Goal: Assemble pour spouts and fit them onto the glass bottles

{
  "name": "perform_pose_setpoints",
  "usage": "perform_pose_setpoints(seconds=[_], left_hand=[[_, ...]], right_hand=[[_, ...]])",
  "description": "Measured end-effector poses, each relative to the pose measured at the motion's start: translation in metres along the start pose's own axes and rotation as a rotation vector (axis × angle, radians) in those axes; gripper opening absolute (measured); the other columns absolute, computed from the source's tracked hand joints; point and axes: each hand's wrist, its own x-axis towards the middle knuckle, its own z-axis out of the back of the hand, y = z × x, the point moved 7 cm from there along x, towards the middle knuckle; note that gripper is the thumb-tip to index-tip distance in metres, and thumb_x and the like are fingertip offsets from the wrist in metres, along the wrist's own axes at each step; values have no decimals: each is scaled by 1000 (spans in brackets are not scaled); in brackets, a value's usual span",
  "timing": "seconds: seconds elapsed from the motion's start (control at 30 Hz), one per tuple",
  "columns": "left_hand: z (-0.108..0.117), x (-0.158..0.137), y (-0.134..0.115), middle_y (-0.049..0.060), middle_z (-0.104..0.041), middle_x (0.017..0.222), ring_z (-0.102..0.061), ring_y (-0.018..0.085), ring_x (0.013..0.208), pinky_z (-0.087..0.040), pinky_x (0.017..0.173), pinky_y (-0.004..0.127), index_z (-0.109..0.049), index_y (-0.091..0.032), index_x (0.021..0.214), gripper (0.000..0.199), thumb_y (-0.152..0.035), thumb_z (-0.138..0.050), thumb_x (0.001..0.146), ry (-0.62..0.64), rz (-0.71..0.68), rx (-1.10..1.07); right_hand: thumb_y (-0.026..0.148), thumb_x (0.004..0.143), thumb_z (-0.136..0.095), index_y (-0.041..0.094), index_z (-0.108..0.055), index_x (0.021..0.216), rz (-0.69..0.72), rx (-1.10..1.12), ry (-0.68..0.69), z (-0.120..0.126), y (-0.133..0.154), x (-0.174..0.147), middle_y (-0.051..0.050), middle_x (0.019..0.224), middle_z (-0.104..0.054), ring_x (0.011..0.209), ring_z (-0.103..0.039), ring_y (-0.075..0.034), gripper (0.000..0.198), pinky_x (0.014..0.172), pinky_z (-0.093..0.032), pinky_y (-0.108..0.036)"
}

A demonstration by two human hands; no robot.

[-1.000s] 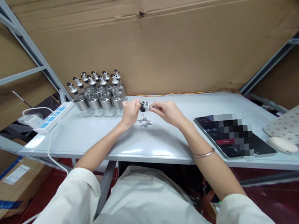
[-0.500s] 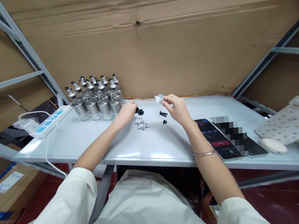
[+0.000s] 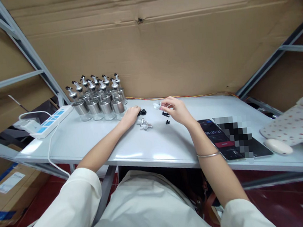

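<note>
My right hand [image 3: 177,110] pinches a silver pourer spout [image 3: 156,106] with a flared base, held just above the table. At the black rubber stoppers [image 3: 143,112], my left hand [image 3: 131,117] has its fingers closed on one, which is mostly hidden under the fingertips. Loose silver pourer spouts [image 3: 145,124] lie in front of the stoppers. Below my right hand are small black levers [image 3: 165,114] and, nearer me, tiny black caps [image 3: 167,122].
Several glass bottles [image 3: 105,107] with steel sleeves and pourers stand at the back left. A power strip [image 3: 53,122] lies further left. On the right are a phone [image 3: 220,139] running a timer, a second dark device, a pale oval object [image 3: 278,146] and a dotted container [image 3: 292,127].
My right hand has lowered the pourer spout and brought it left, toward my left hand. The left hand has sunk slightly at the black stoppers.
</note>
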Motion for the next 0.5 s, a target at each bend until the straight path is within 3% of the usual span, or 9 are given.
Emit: perform_pose_setpoints(seconds=[0.13,0.3,0.4,0.5], left_hand=[[-1,-1,3,11,-57,109,-60,21,93,-45,79,31,-62,-17,100,26,-9,-39,89,-26,-5,-28],[10,-8,9,12,-49,120,-59,22,96,-47,81,33,-56,-16,115,29,-18,-43,90,-92,8,-101],[17,-16,8,10,-52,113,-58,19,98,-45,90,32,-54,-16,117,31,-24,-35,94,-140,-59,-272],[12,-22,0,8,-55,108,-57,18,100,-42,96,32,-55,-17,115,34,-30,-30,96,-79,-151,-393]], right_hand=[[49,80,-56,17,-69,82,-56,28,143,-10,-6,-1,-6,83,-56,69,-53,-15,35,64,-42,-29],[48,76,-59,13,-70,87,-247,85,483,-33,-15,-16,-1,65,-55,58,-46,-12,38,57,-37,-27],[46,69,-67,13,-68,83,-324,167,659,-45,-14,-27,-1,66,-59,58,-48,-11,36,58,-39,-26],[45,64,-71,14,-68,82,-380,178,849,-59,-15,-39,-1,68,-62,59,-52,-11,36,61,-42,-26]])
